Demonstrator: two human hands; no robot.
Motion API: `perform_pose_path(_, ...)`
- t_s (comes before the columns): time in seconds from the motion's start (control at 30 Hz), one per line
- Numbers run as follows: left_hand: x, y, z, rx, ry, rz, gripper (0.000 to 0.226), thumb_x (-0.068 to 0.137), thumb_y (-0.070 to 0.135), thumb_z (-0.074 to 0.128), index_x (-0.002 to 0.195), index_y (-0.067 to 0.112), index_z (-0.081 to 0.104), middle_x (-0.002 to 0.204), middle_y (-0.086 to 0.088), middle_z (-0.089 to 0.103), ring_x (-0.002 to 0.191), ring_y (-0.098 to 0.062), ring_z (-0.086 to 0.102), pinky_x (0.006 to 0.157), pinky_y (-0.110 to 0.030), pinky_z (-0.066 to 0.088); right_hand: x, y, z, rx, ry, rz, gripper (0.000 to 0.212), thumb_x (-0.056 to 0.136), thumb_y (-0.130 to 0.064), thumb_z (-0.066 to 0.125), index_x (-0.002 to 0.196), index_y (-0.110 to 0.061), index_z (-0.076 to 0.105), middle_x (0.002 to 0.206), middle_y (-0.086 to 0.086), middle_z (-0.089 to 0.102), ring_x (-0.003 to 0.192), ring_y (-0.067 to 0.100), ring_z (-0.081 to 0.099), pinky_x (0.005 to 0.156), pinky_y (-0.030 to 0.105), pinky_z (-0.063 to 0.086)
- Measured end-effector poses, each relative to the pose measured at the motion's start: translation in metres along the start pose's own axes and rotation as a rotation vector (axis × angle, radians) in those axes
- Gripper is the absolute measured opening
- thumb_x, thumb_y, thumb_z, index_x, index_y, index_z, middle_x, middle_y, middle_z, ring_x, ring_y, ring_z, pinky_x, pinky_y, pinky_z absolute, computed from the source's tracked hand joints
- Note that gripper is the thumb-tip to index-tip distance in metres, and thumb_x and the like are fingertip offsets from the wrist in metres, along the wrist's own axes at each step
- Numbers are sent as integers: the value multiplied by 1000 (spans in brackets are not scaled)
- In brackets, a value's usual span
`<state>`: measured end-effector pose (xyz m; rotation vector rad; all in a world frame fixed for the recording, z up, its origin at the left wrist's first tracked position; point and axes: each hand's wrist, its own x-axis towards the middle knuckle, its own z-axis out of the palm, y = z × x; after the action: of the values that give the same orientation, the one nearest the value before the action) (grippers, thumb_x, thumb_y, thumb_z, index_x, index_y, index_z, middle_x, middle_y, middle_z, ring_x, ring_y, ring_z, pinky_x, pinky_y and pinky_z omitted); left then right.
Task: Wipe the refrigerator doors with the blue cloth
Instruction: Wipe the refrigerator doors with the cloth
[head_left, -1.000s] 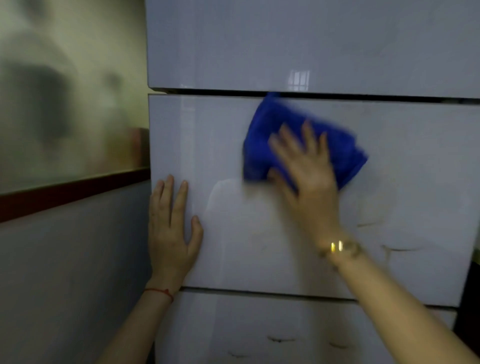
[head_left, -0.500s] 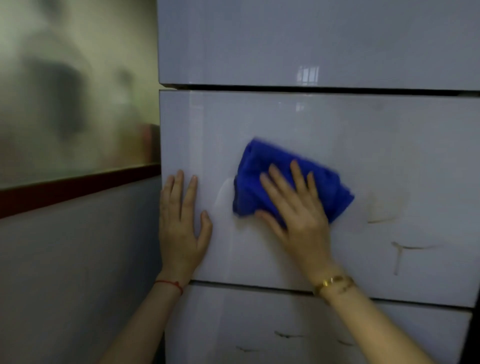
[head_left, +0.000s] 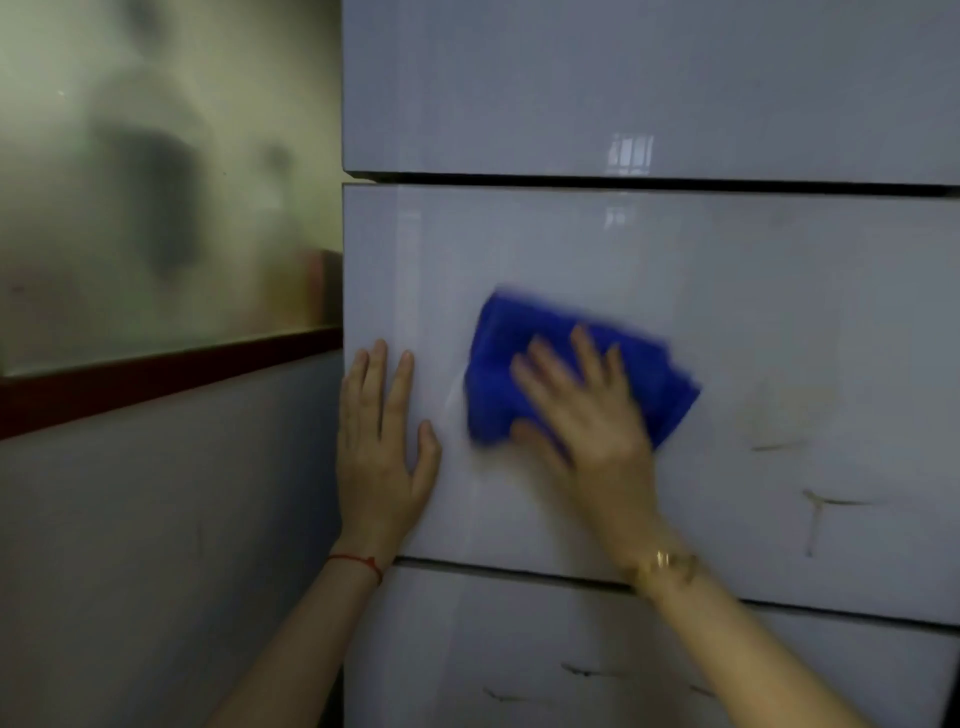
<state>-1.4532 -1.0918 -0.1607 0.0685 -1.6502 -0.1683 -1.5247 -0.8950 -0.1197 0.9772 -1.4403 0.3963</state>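
Note:
A glossy grey refrigerator fills the right of the head view, with an upper door (head_left: 623, 83), a middle door (head_left: 779, 312) and a lower door (head_left: 519, 649). My right hand (head_left: 587, 410) presses a folded blue cloth (head_left: 498, 364) flat against the middle door, fingers spread over it. My left hand (head_left: 379, 447) lies flat and open on the same door near its left edge, holding nothing. Brown drip stains (head_left: 815, 514) mark the middle door to the right of the cloth.
A frosted glass panel (head_left: 156, 182) with a dark red sill (head_left: 156, 374) stands left of the refrigerator, above a grey wall (head_left: 156, 545). More dark streaks (head_left: 576, 670) show on the lower door.
My right hand has swept the cloth down from the top edge of the middle door to its centre, slightly leftward. My left hand has stayed flat on the door.

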Motion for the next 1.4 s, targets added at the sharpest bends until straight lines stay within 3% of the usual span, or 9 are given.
perform_pose_path(0.1, -1, -1, 1, 1, 2, 13, 58, 94, 21, 45, 150, 6, 34, 162, -11, 24, 153, -28, 16, 125, -46, 22, -84, 0, -17, -27, -219, -234, 41, 99, -22, 47, 141, -20, 46, 151, -2, 39, 146, 24, 28, 118, 43, 29)
perform_pose_path(0.17, 0, 1, 1, 3, 15, 8, 58, 95, 20, 45, 149, 6, 34, 161, -11, 24, 153, -29, 17, 123, -49, 24, -79, 28, -31, -40, -210, -240, 41, 99, -18, 41, 140, -20, 45, 155, -3, 33, 147, 23, 24, 121, 42, 22)
perform_pose_path(0.37, 0, 2, 2, 6, 21, 7, 57, 95, 19, 44, 149, 5, 35, 161, -12, 25, 153, -29, 18, 123, -50, 24, 90, 54, -27, 5, 237, 330, 39, 100, -31, 46, 136, -18, 52, 146, 4, 46, 144, 32, 28, 123, 38, 5)
perform_pose_path(0.5, 0, -1, 1, -20, 7, 5, 59, 94, 22, 46, 150, 7, 33, 162, -10, 22, 153, -27, 16, 125, -45, 22, 37, 10, -1, 11, 31, -45, 40, 97, -21, 55, 136, -14, 52, 146, 6, 47, 144, 32, 30, 123, 44, 12)
perform_pose_path(0.63, 0, -1, 0, -8, 19, 23, 58, 95, 20, 46, 150, 6, 34, 161, -12, 25, 153, -29, 18, 125, -44, 22, -66, 22, -28, -61, -156, -146, 57, 84, -12, 67, 138, -18, 49, 148, 3, 44, 145, 26, 30, 122, 41, 20)
perform_pose_path(0.87, 0, 4, 1, -2, 34, 8, 56, 96, 18, 44, 149, 4, 35, 160, -13, 26, 153, -30, 18, 126, -43, 20, 34, 98, -62, -31, 270, 387, 37, 100, -25, 50, 136, -13, 52, 147, 4, 42, 145, 28, 27, 124, 43, 10)
perform_pose_path(1.1, -1, 5, 1, -1, 37, 13, 56, 96, 19, 43, 149, 4, 35, 161, -14, 26, 153, -31, 18, 125, -45, 19, -133, 53, -56, -66, -133, 83, 46, 101, -25, 37, 147, -25, 34, 156, -8, 30, 147, 27, 23, 123, 48, 15)
perform_pose_path(1.33, -2, 5, 3, 4, 42, 5, 56, 95, 19, 42, 149, 4, 35, 161, -15, 25, 153, -31, 17, 124, -49, 22, 58, 85, -53, 14, 250, 388, 41, 98, -33, 49, 135, -16, 52, 147, 2, 44, 145, 25, 25, 123, 42, 9)
perform_pose_path(1.4, -1, 4, 3, 5, 41, 4, 57, 95, 19, 43, 149, 5, 35, 161, -15, 26, 153, -30, 17, 124, -48, 22, 77, 66, -34, 8, 234, 331, 42, 97, -31, 50, 137, -16, 51, 147, 3, 44, 145, 28, 26, 123, 40, 6)
